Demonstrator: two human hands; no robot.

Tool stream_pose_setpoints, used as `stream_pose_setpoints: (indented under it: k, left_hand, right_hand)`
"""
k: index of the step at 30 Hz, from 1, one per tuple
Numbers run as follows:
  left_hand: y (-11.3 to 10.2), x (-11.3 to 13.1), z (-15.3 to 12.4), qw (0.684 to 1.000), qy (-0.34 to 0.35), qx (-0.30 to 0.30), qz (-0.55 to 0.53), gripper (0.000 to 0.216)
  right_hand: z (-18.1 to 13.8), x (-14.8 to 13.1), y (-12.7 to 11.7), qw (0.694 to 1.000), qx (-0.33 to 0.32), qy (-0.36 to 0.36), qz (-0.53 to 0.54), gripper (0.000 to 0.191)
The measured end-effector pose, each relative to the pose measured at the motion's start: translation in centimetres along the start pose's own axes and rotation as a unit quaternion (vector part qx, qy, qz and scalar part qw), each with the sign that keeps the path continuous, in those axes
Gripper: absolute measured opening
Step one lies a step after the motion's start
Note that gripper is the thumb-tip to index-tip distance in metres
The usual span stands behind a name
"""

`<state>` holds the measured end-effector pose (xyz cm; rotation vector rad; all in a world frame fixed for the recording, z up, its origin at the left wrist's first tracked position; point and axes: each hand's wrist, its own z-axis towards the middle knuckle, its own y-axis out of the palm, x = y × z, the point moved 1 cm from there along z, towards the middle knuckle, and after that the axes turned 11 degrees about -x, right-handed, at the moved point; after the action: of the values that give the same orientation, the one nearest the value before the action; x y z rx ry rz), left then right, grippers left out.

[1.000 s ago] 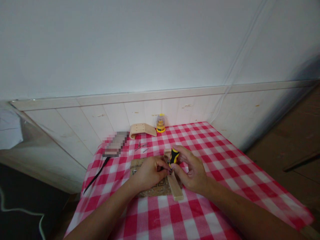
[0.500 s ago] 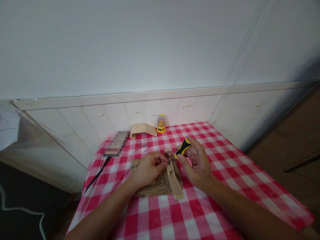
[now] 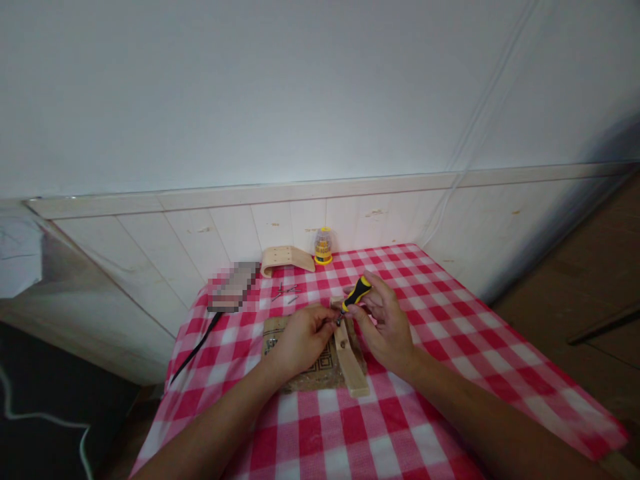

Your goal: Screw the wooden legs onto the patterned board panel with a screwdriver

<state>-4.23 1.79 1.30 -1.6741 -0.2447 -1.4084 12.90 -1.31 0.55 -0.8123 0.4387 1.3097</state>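
Head view: the right hand [image 3: 385,327] grips a yellow-and-black screwdriver [image 3: 356,294], its long axis slanting down-left toward the left hand [image 3: 303,335]. The left hand's fingertips are pinched closed at the tip, just above a wooden strip [image 3: 350,367] lying on a patterned mat [image 3: 320,373]. Whatever they pinch is too small to make out. Loose screws [image 3: 284,292] lie well behind.

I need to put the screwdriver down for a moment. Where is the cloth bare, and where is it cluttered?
Bare: the checked tablecloth right of the right hand, and the near strip below the wooden strip. Crowded: the far left, with loose screws, curved wood piece and bit holder.
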Motion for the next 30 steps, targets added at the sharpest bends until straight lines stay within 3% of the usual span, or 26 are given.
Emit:
stream_pose_setpoints:
  k: [17,30]
  left_hand:
    - [-0.1,0.6,-0.2,0.998,-0.013,0.007,0.061,0.026]
    - [-0.3,0.9,-0.4,0.998,0.005,0.0,0.063,0.03]
  right_hand:
    - [0.3,-0.4,-0.4,0.997,-0.068,0.033,0.012,0.05]
    - [0.4,-0.7,-0.3,0.997,-0.071,0.009,0.032,0.052]
